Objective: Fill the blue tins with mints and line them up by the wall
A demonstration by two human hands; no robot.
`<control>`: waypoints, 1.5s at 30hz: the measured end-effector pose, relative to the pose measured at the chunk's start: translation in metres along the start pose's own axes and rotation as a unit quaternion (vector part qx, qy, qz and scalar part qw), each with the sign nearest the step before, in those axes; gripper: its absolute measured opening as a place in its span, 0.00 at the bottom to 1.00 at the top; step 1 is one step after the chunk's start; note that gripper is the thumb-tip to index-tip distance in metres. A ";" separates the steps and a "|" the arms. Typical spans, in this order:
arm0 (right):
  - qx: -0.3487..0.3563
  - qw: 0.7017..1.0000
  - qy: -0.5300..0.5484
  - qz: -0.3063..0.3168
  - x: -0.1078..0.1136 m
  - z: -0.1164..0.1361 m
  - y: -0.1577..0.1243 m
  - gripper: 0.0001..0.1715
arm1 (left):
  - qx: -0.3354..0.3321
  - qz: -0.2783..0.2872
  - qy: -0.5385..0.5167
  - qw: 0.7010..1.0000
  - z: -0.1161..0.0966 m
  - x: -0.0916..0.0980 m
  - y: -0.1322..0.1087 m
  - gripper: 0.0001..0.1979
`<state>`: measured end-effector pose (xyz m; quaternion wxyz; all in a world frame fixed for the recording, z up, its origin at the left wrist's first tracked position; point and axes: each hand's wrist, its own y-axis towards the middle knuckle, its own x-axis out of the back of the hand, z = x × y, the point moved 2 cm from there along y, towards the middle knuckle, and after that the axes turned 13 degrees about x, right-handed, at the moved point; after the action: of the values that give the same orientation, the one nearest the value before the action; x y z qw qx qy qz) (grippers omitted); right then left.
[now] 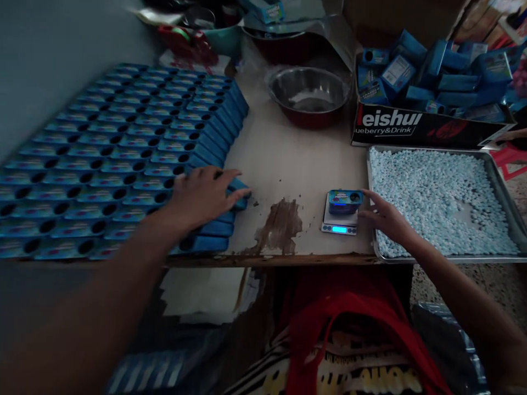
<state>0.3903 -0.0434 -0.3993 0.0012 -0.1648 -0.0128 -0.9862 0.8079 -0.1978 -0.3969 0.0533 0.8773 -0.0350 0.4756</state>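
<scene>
A blue box with a dark round hole (345, 201) lies on a small digital scale (339, 224) whose display glows blue. My right hand (382, 216) touches the right end of that box with thumb and forefinger, just left of the tray's edge. At the left, my left hand (206, 195) reaches over the rows of blue boxes (135, 148); its fingers are around a blue box (239, 202) at the right edge of the rows. The palm hides part of the boxes beneath.
A metal tray of pale blue pieces (440, 192) stands at the right. Behind it is a black carton (411, 127) heaped with blue boxes. A steel bowl (308, 96) sits at the back. A person's hand (510, 135) shows at the right edge.
</scene>
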 end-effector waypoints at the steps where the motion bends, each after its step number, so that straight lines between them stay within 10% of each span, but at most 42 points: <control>1: -0.026 0.998 0.057 -0.015 0.009 -0.001 -0.003 0.32 | 0.006 -0.014 0.017 1.000 -0.004 -0.006 -0.009 0.28; 10: -0.111 0.918 0.308 -0.226 0.100 -0.032 -0.018 0.24 | 0.001 -0.026 0.036 0.999 -0.029 -0.005 -0.028 0.17; 19: -0.038 0.942 0.313 -0.116 0.031 0.024 0.051 0.25 | -0.070 -0.033 -0.092 0.993 -0.139 -0.069 -0.050 0.17; 33: -0.025 0.960 0.234 -0.150 0.000 0.058 0.061 0.22 | -0.010 0.119 -0.255 0.960 -0.139 -0.090 -0.057 0.36; 45: 0.057 0.959 0.220 -0.172 -0.038 0.062 0.054 0.23 | 0.017 0.184 -0.290 0.939 -0.142 -0.105 -0.059 0.31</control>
<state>0.4472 -0.0956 -0.3514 -0.1562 0.0615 -0.0963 -0.9811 0.6394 -0.1205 -0.4112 -0.0629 0.9562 -0.2017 0.2028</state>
